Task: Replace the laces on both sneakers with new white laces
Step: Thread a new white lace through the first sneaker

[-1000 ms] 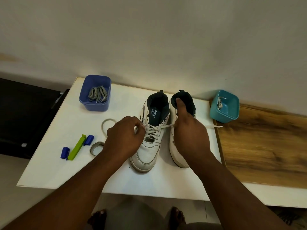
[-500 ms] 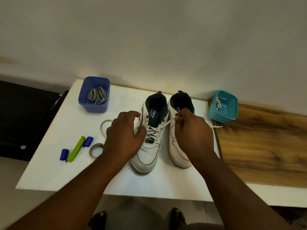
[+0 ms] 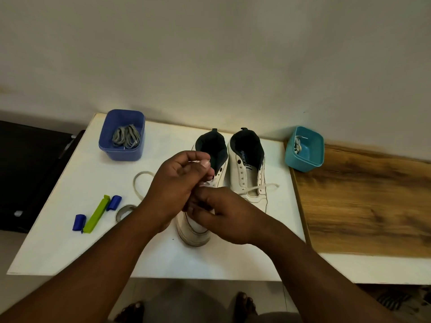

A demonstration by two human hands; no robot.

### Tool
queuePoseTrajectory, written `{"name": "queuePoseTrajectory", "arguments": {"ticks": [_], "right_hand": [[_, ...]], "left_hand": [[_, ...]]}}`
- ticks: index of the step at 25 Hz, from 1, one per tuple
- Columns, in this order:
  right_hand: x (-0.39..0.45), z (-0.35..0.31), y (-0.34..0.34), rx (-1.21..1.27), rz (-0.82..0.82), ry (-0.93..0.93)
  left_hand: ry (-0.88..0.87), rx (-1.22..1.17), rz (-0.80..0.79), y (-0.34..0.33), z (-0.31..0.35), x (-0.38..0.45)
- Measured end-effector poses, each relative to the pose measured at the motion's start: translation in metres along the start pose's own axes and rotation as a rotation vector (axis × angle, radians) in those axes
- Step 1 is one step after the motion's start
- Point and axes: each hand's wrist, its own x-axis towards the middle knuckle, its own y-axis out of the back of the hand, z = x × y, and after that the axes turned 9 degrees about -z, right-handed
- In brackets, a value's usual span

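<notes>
Two white sneakers stand side by side on the white table, heels toward the wall. My hands cover most of the left sneaker. My left hand hovers above its tongue, thumb and fingers pinching the white lace. My right hand lies across the same shoe's front, its fingers curled into the lacing under my left hand. The lace's free end trails to the right over the right sneaker, whose upper eyelets stand empty. Another stretch of lace loops on the table to the left.
A blue bin at the back left holds grey laces. The teal bin at the back right holds a white lace. A green clip with blue ends and a tape roll lie left of the shoes. A wooden surface adjoins on the right.
My right hand has crossed from the right sneaker's side over to the front of the left sneaker. My left hand has lifted a little, still pinching the lace.
</notes>
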Motion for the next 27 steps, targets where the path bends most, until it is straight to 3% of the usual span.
{"name": "queuePoseTrajectory", "arguments": {"ticks": [3,6,9,12,14,16,18,21,22,24,25,27], "right_hand": [[0.000,-0.001,0.006,0.069,0.042,0.053],[-0.002,-0.004,0.008,0.070,0.006,0.072],[0.001,-0.005,0.007,0.166,0.106,0.058],[0.007,-0.009,0.014,0.551,0.366,-0.051],[0.011,-0.006,0.020,0.893,0.485,-0.141],[0.010,-0.005,0.030,1.221,0.580,-0.086],[0.010,-0.004,0.041,1.389,0.750,0.007],[0.007,-0.007,0.046,1.232,0.916,-0.120],[0.006,-0.009,0.046,1.122,0.901,-0.165],[0.005,-0.015,0.042,0.968,0.727,-0.161],[0.005,-0.019,0.038,0.923,0.595,-0.143],[0.004,-0.025,0.029,0.848,0.329,-0.097]], "left_hand": [[0.053,0.280,-0.075,-0.002,-0.002,-0.005],[0.146,0.182,-0.114,0.002,0.001,-0.006],[0.119,0.102,-0.054,0.001,0.000,-0.004],[-0.088,0.136,0.223,0.003,0.000,-0.003],[-0.188,0.169,0.275,0.005,0.004,-0.003],[-0.119,0.113,0.102,0.001,0.009,-0.005],[0.033,0.212,-0.175,-0.004,0.006,-0.010],[0.094,0.472,-0.526,-0.006,-0.004,-0.018],[0.060,0.512,-0.522,-0.007,-0.004,-0.019],[0.003,0.470,-0.316,-0.007,-0.003,-0.014],[0.033,0.333,-0.192,-0.006,0.001,-0.011],[0.160,0.078,-0.101,-0.005,0.007,-0.006]]}}
